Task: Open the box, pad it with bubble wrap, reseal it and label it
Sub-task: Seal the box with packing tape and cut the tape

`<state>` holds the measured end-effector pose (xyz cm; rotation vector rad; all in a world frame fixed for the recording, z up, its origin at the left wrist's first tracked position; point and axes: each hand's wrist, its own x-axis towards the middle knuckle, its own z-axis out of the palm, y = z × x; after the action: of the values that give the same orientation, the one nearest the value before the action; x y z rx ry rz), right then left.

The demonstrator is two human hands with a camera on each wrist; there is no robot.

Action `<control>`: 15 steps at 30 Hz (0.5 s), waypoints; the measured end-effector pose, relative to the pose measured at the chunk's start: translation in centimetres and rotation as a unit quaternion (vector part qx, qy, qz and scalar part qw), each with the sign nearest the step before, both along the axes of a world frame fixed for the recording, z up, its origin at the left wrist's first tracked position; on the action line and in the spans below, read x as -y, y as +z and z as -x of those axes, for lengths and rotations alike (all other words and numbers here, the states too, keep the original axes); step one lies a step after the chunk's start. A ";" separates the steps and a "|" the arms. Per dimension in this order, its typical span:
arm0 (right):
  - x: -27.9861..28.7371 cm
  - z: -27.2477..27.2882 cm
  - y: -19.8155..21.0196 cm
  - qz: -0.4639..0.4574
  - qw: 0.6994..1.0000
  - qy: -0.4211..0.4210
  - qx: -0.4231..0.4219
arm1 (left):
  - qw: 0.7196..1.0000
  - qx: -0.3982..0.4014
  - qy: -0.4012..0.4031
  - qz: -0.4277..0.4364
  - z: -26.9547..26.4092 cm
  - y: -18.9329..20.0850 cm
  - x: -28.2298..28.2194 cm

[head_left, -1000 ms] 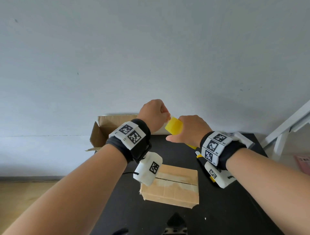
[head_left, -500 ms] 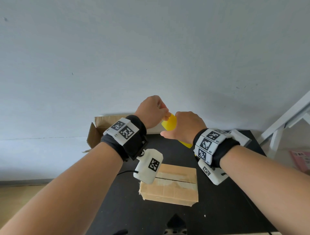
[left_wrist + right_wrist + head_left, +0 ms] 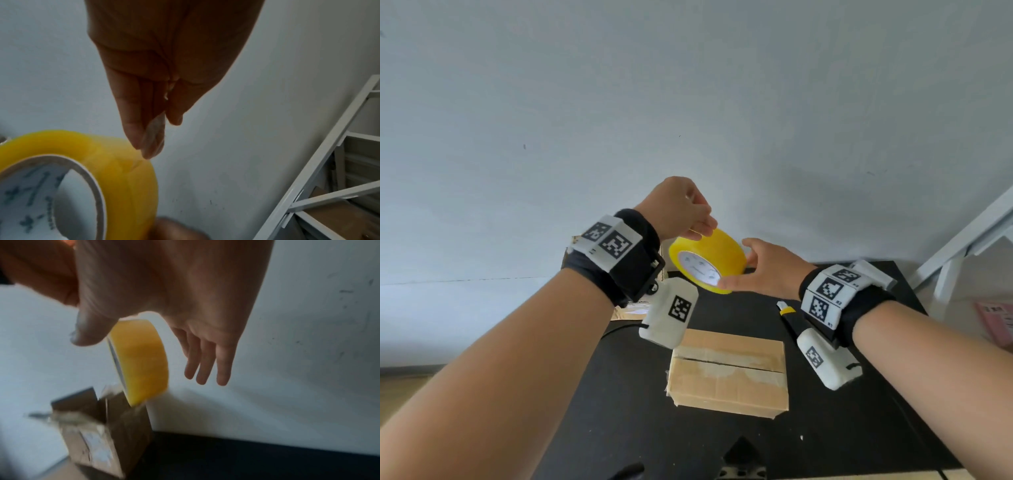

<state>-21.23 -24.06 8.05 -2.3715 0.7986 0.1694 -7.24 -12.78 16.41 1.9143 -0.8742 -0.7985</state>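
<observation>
My right hand [image 3: 767, 270] holds a yellow tape roll [image 3: 709, 260] up above the table's far side, thumb on its white core side and fingers behind it. In the right wrist view the thumb [image 3: 88, 331] presses the tape roll [image 3: 139, 360] while three fingers [image 3: 205, 363] stretch out straight. My left hand [image 3: 681, 212] is at the top of the roll, and its fingertips [image 3: 154, 138] pinch the clear loose tape end just above the tape roll [image 3: 82, 162]. A small cardboard box [image 3: 727, 373] lies below on the black table [image 3: 619, 411], flaps down, with a dark slit along its old tape.
A yellow-and-black utility knife [image 3: 787, 313] lies on the table under my right wrist. An open cardboard box [image 3: 102, 434] stands at the table's far left against the wall, mostly hidden behind my left wrist in the head view. A white frame [image 3: 962, 246] leans at the right.
Both hands have risen with the roll. The roll has turned so its white core faces me, my right fingers have spread, and my left hand now pinches at its top edge.
</observation>
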 end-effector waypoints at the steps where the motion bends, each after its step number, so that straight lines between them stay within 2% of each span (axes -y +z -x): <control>1: 0.0 0.5 -0.4 0.003 1.000 0.015 -0.026 | 1.000 0.007 0.001 -0.002 -0.2 0.1 -0.1; 5: -1.3 1.6 -2.1 0.005 0.977 0.137 -0.163 | 1.000 0.008 0.011 0.014 -1.3 0.8 -0.5; 8: -3.3 1.5 -3.7 0.034 0.954 0.192 -0.229 | 0.999 0.003 0.023 0.022 -2.1 1.2 -1.0; 12: -3.9 1.4 -5.5 0.067 0.934 0.207 -0.284 | 0.998 -0.036 0.032 0.030 -2.3 0.9 -1.7; 15: -3.5 1.9 -5.5 0.052 0.926 0.186 -0.325 | 0.997 -0.055 0.033 0.032 -2.0 0.6 -1.9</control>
<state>-23.13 -20.56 2.57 -2.5656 0.6326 1.1422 -5.21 -10.91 16.99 1.8161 -0.7578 -0.8187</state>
